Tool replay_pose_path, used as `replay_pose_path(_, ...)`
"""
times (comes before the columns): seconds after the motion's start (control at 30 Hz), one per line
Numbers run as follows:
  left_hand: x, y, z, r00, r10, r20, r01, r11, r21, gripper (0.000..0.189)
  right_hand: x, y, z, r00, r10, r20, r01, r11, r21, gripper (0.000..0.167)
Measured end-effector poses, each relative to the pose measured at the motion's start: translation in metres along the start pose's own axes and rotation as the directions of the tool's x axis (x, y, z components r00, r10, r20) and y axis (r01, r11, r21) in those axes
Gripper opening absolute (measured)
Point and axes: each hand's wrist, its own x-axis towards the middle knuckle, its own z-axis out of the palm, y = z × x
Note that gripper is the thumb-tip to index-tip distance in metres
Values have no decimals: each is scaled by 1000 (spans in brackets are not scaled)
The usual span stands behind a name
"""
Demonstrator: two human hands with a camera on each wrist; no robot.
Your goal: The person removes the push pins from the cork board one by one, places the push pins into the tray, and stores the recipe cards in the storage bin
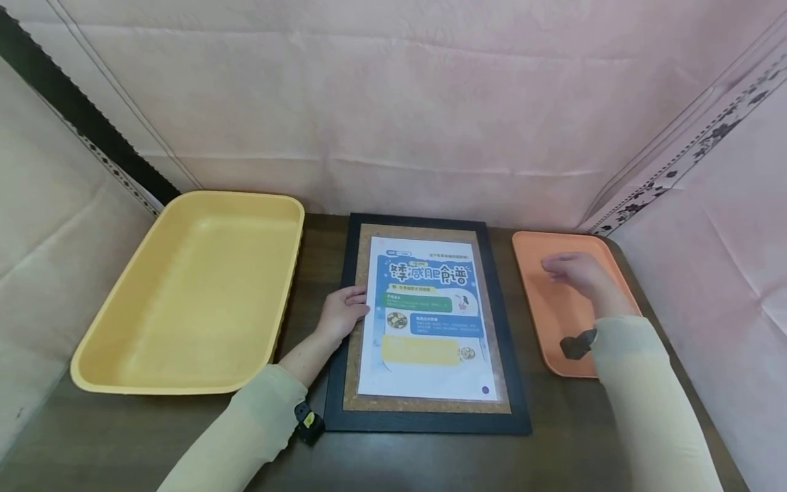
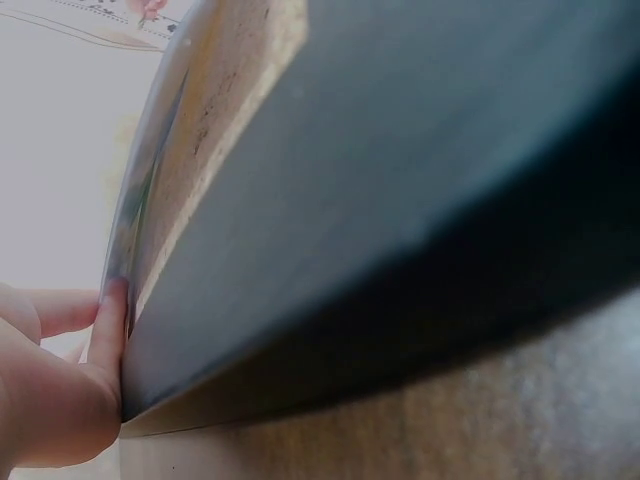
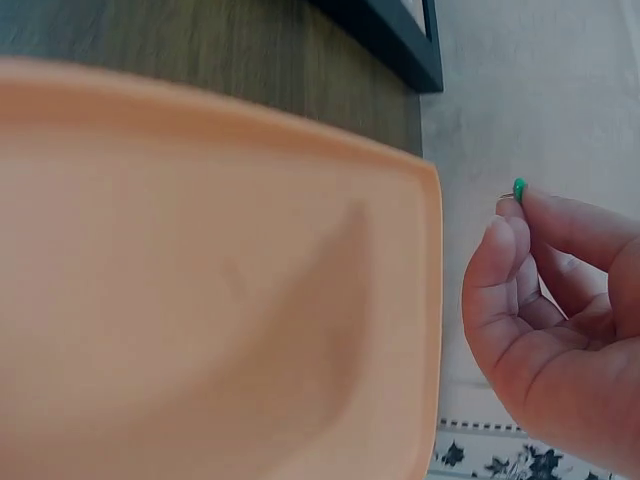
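Observation:
A blue-and-white printed sheet lies on a cork board with a dark frame. My left hand rests at the board's left side, its fingertips pressing on the sheet's left edge. From the left wrist, the thumb and a finger show close against the board's surface. Over the far part of the orange tray, my right hand pinches a small green push pin between thumb and fingertip. Its thin metal point sticks out sideways.
A large yellow tray stands on the brown table to the left of the board. Pale cloth hangs behind and at both sides, with a floral strip at the right corner.

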Motion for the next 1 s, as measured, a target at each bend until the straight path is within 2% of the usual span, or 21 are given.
replay_pose_path(0.1,0,0,-1,1000,-2,2,2,1000,7,44,-1,6,-5,1000,13,3,-13,998,62,52)
replay_pose_path(0.27,1,2,-3,1000,18,-4,-18,1000,6,43,-4,11,-13,999,37,-6,-37,998,55,52)
replay_pose_path(0.5,2,-1,-1,1000,7,7,-7,1000,2,43,-10,27,-20,994,111,-9,-109,988,106,30)
replay_pose_path(0.7,3,-3,0,1000,-1,-2,1,1000,3,42,-12,44,-20,985,172,-8,-171,979,107,37)
replay_pose_path(0.9,3,-4,0,1000,-11,-8,11,1000,2,42,-13,53,-20,977,213,18,-212,955,209,14)
replay_pose_path(1.0,3,-3,0,1000,-8,-8,8,1000,5,42,-13,56,-20,973,226,35,-228,942,247,10)
